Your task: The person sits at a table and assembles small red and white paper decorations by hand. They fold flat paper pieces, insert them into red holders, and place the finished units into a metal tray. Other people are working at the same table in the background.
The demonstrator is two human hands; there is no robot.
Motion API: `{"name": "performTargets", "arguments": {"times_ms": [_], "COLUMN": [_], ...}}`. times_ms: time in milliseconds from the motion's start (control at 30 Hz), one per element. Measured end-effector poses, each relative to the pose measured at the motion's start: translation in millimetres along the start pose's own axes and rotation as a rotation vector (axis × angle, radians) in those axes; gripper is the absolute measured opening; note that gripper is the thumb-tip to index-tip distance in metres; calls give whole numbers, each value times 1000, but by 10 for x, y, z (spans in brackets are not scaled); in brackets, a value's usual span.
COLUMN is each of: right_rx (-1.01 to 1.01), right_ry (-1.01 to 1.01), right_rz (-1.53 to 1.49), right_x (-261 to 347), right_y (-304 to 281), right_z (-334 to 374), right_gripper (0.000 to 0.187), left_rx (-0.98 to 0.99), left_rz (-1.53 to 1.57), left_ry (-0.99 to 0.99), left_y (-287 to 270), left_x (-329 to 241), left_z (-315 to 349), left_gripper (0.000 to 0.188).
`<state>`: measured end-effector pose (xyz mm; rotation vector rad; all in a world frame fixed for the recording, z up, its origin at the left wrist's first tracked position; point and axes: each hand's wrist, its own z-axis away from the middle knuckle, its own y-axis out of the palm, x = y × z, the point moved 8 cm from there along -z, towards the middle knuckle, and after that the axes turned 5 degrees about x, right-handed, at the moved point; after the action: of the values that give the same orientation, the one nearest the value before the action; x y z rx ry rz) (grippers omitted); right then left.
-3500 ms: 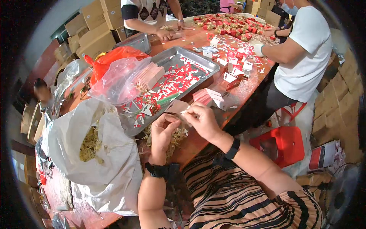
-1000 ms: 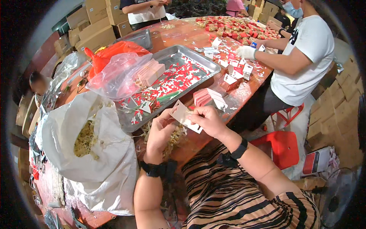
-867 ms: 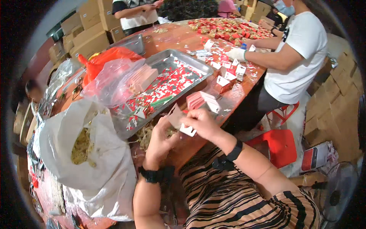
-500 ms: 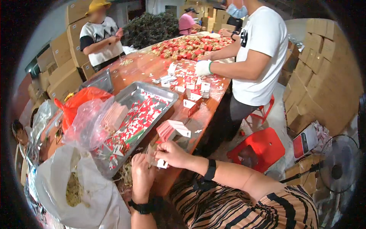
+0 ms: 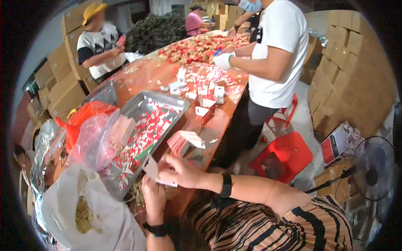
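Observation:
A folded white card with a small cut-out near its top is held between my hands above the near edge of the table. My right hand pinches it, fingers bent over its face. Just below, my left hand is closed against the card's lower edge; what its fingers hold is hidden. Beyond my right hand stands a stack of folded pink-and-white cards. A metal tray to the left holds many small red and white pieces and another stack of cards.
A white sack stands at my left, beside a see-through plastic bag and a red bag. Across the table, a person in a white shirt works near heaped red-and-gold pieces. A red stool and a fan are at right.
The card between my hands has tilted up and shows more of its white face. My right hand has shifted slightly left; my left hand is slightly lower.

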<state>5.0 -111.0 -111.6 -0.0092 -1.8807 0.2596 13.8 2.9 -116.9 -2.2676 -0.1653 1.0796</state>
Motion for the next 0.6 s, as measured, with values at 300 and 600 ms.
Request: {"name": "performTargets", "arguments": {"times_ms": [300,600], "right_rx": [-33,-60], "right_ry": [40,-8], "right_rz": [-36,-87], "right_x": [-209,-141], "right_y": [-103,-103], "right_z": [-10,26], "right_gripper": [11,7], "left_rx": [8,-13], "left_rz": [-120,-100], "left_ry": [79,92], "left_y": [-62,-55], "left_x": [-270,-287], "left_z": [-100,-70], "left_gripper": [26,21]}}
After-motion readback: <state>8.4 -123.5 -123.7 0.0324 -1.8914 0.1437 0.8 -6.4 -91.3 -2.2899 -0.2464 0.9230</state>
